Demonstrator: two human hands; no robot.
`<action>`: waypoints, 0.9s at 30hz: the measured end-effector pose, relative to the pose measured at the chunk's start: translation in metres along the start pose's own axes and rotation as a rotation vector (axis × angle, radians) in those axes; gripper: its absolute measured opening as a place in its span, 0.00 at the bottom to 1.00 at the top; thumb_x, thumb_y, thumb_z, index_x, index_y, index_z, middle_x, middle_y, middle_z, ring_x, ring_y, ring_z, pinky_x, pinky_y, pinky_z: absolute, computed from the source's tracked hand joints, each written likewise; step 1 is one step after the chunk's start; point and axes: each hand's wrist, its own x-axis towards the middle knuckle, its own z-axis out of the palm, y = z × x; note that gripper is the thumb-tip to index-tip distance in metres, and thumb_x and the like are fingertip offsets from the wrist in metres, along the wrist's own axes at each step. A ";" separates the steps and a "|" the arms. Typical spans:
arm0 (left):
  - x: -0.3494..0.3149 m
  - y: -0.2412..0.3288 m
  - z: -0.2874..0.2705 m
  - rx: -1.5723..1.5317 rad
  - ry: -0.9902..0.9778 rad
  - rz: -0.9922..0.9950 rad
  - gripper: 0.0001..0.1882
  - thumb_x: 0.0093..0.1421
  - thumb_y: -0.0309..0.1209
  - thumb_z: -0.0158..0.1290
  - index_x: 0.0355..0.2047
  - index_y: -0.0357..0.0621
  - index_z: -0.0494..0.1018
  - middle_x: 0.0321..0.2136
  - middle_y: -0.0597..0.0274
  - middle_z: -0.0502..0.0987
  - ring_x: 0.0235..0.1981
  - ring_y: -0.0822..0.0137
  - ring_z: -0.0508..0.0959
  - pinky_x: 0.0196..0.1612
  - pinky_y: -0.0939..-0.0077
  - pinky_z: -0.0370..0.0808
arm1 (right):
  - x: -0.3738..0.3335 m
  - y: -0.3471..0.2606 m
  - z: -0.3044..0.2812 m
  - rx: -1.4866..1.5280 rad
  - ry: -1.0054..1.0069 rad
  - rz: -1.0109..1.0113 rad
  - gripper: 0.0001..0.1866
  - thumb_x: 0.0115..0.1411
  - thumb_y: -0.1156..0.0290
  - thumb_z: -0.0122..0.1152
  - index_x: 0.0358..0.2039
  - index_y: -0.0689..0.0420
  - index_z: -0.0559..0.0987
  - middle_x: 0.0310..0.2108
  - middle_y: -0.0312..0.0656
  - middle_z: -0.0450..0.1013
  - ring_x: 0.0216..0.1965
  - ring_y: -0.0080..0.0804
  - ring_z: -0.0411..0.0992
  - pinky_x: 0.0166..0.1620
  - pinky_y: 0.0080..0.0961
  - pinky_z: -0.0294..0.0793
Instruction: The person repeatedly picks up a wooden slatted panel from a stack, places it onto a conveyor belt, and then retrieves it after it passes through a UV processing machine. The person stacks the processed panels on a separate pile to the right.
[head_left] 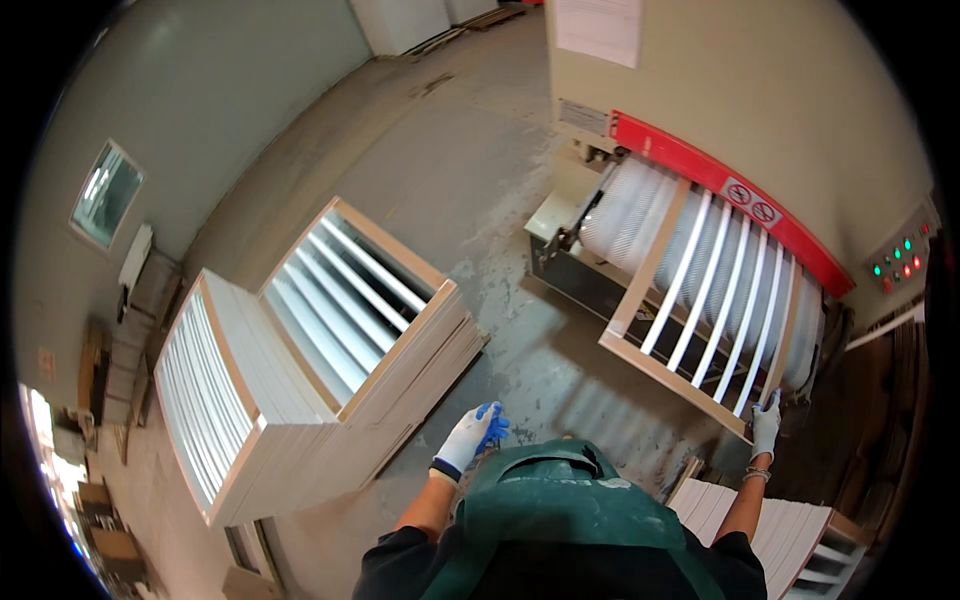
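A slatted frame [655, 262] with tan-brown edges and white slats lies half on the rollers of a machine, its near end jutting out toward me. My right hand [766, 425], in a white glove, is closed round the near right corner of this frame. In a white glove with blue fingers, my left hand [472, 440] hangs in front of my body, between the frame and a stack on the left. Its fingers are loosely bent and somewhat apart, with nothing seen in them.
Two stacks of similar slatted frames [385, 405] stand at the left, and another pile [745, 515] sits by my right forearm. The beige machine [740, 90] has a red guard bar [680, 155] above its roller bed [625, 220] and lit buttons [895, 265] at right.
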 end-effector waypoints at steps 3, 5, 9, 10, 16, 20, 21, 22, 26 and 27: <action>-0.008 -0.010 -0.032 -0.092 0.114 -0.071 0.25 0.72 0.47 0.46 0.57 0.38 0.71 0.40 0.54 0.83 0.37 0.65 0.83 0.40 0.73 0.78 | 0.025 -0.004 -0.010 -0.190 0.020 0.020 0.44 0.57 0.63 0.67 0.72 0.53 0.57 0.61 0.57 0.69 0.60 0.53 0.69 0.62 0.41 0.68; -0.016 -0.021 -0.059 -0.160 0.159 -0.089 0.25 0.72 0.47 0.47 0.57 0.38 0.71 0.40 0.54 0.83 0.37 0.65 0.83 0.40 0.73 0.79 | 0.020 -0.069 -0.015 -0.390 0.237 -0.113 0.43 0.57 0.61 0.67 0.70 0.59 0.60 0.60 0.57 0.69 0.61 0.57 0.66 0.63 0.44 0.66; -0.021 -0.046 -0.109 -0.342 0.261 -0.139 0.25 0.72 0.47 0.48 0.57 0.40 0.70 0.41 0.52 0.83 0.38 0.62 0.83 0.38 0.71 0.80 | -0.025 -0.299 0.008 0.447 0.126 -0.423 0.33 0.63 0.71 0.63 0.68 0.59 0.65 0.57 0.53 0.71 0.56 0.39 0.71 0.59 0.33 0.70; -0.025 -0.051 -0.119 -0.388 0.288 -0.124 0.25 0.71 0.47 0.49 0.57 0.40 0.70 0.41 0.51 0.82 0.38 0.62 0.83 0.38 0.71 0.80 | -0.050 -0.360 0.028 0.507 -0.065 -0.454 0.32 0.64 0.73 0.63 0.68 0.57 0.66 0.55 0.50 0.72 0.53 0.31 0.72 0.57 0.29 0.72; -0.050 -0.067 -0.167 -0.644 0.447 -0.001 0.27 0.69 0.49 0.53 0.57 0.40 0.69 0.43 0.49 0.81 0.38 0.59 0.83 0.39 0.69 0.80 | -0.124 -0.594 0.262 0.470 -0.828 -0.732 0.42 0.52 0.68 0.78 0.65 0.64 0.67 0.52 0.48 0.77 0.50 0.32 0.76 0.55 0.28 0.75; -0.074 -0.074 -0.201 -0.673 0.563 0.033 0.29 0.69 0.49 0.54 0.57 0.36 0.69 0.42 0.50 0.81 0.39 0.61 0.82 0.42 0.70 0.80 | -0.168 -0.676 0.365 0.051 -0.766 -0.883 0.51 0.47 0.48 0.77 0.66 0.63 0.66 0.60 0.60 0.70 0.61 0.51 0.71 0.60 0.37 0.72; -0.084 -0.077 -0.206 -0.668 0.603 0.037 0.29 0.69 0.48 0.53 0.57 0.36 0.70 0.42 0.50 0.81 0.40 0.61 0.82 0.43 0.71 0.79 | -0.182 -0.693 0.377 -0.017 -0.774 -0.902 0.48 0.47 0.49 0.76 0.64 0.63 0.68 0.59 0.60 0.71 0.59 0.51 0.72 0.60 0.38 0.73; -0.091 -0.078 -0.212 -0.746 0.603 0.052 0.27 0.70 0.46 0.52 0.57 0.35 0.70 0.42 0.50 0.81 0.40 0.62 0.82 0.45 0.71 0.79 | -0.190 -0.706 0.384 -0.129 -0.798 -0.908 0.46 0.48 0.50 0.75 0.61 0.63 0.70 0.57 0.59 0.72 0.59 0.51 0.72 0.60 0.38 0.73; -0.107 -0.079 -0.229 -0.732 0.633 0.105 0.24 0.72 0.44 0.49 0.56 0.34 0.71 0.43 0.51 0.80 0.40 0.64 0.81 0.46 0.71 0.79 | -0.200 -0.734 0.395 -0.389 -0.848 -0.937 0.36 0.48 0.55 0.74 0.52 0.63 0.74 0.52 0.57 0.76 0.55 0.50 0.75 0.59 0.37 0.73; -0.107 -0.086 -0.233 -0.704 0.621 0.138 0.24 0.72 0.44 0.49 0.56 0.34 0.71 0.43 0.51 0.80 0.40 0.64 0.81 0.47 0.72 0.79 | -0.197 -0.734 0.394 -0.407 -0.847 -0.946 0.34 0.48 0.56 0.73 0.50 0.64 0.75 0.50 0.57 0.77 0.55 0.50 0.75 0.59 0.37 0.73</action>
